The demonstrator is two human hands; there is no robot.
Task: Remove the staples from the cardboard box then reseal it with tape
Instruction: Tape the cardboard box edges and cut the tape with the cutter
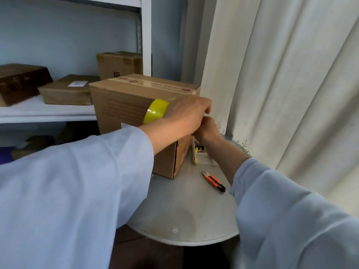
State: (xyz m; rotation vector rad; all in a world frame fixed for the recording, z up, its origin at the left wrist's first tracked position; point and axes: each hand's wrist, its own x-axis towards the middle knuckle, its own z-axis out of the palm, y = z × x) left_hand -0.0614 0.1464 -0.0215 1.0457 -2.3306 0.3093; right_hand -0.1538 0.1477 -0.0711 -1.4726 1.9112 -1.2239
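A brown cardboard box [124,105] stands on the round grey table [186,214], its top sealed with printed tape. My left hand [186,113] grips a yellow tape roll [155,111] against the box's right upper edge. My right hand [206,129] is curled just below and behind the left hand at the box's right side; what its fingers hold is hidden. Both arms wear light blue sleeves.
An orange utility knife [213,181] lies on the table right of the box. A small white tray with yellow-handled pliers [197,152] sits behind it. White shelves [48,111] at left hold several brown parcels. A white curtain [281,84] hangs at right.
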